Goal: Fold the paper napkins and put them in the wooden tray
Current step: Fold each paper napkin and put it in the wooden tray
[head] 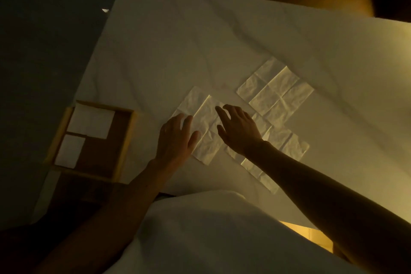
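Note:
Three unfolded paper napkins lie on the white cloth. My left hand (175,138) rests flat on the left edge of the nearest napkin (204,118), fingers apart. Over the same napkin's middle hovers my right hand (238,127), fingers spread and holding nothing. A second napkin (275,89) lies further back to the right. A third napkin (280,153) lies partly under my right forearm. The wooden tray (124,144) sits at the table's left edge with two folded napkins inside, a larger one (91,121) and a smaller one (70,151).
The white tablecloth (200,40) is wrinkled and dimly lit. The tray partly overhangs the table's left edge. My white garment (211,240) fills the lower middle. Dark floor lies to the left, and yellowish objects stand beyond the far edge.

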